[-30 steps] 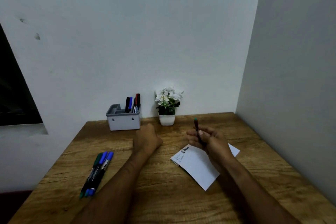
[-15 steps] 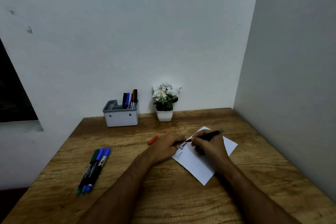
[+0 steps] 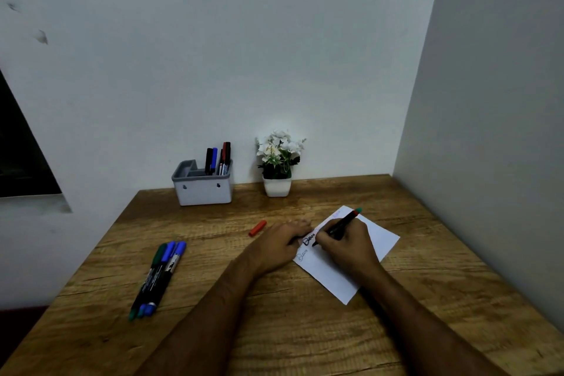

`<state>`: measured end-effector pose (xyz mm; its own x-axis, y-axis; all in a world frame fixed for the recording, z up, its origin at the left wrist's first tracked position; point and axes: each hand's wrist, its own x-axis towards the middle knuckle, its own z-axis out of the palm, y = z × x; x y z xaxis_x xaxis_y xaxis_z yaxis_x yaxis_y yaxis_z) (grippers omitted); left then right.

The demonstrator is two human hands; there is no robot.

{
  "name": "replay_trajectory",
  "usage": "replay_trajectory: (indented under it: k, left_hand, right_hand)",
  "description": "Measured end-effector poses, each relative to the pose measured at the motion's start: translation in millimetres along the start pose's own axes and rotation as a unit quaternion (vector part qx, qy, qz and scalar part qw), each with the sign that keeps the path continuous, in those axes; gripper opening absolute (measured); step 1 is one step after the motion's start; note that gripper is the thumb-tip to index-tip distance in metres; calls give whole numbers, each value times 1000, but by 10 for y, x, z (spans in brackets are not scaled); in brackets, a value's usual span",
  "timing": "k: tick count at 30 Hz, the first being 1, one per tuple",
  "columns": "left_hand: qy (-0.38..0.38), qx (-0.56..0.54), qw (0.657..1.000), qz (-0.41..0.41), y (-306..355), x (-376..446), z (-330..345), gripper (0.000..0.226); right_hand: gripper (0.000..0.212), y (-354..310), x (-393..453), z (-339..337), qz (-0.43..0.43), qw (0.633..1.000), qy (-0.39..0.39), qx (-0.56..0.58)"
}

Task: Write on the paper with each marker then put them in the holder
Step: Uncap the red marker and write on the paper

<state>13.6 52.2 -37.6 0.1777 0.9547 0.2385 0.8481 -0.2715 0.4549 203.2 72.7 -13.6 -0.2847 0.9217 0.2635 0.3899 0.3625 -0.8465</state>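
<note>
head | right hand point(image 3: 346, 246) grips marker point(image 3: 341, 224), tip on paper point(image 3: 375, 241) | left hand point(image 3: 279, 243) flat, fingers pressing paper's left edge | red cap point(image 3: 257, 228) on table point(image 3: 274, 330) | three markers point(image 3: 160, 276) lying left | holder point(image 3: 203, 189) at wall, holds markers

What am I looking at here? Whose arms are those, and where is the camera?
There is no machine here, only a person. The camera sits on their head and looks down at a wooden table. The right hand holds a marker with its tip on a sheet of paper. The left hand rests on the paper's edge. A red cap lies nearby. Three more markers lie on the left. At the back stand a grey holder with markers in it and a small flower pot.
</note>
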Motion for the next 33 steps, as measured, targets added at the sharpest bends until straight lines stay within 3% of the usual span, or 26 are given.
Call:
replay_trajectory:
  k: [14, 33]
  left_hand:
    - [5, 13, 1000, 1, 17, -11, 18, 51]
    - [-18, 26, 999, -11, -5, 14, 24, 52]
  right_hand:
    - [24, -21, -12, 29, -1, 1000, -23, -5]
    - [15, 44, 48, 47, 44, 999, 7, -24]
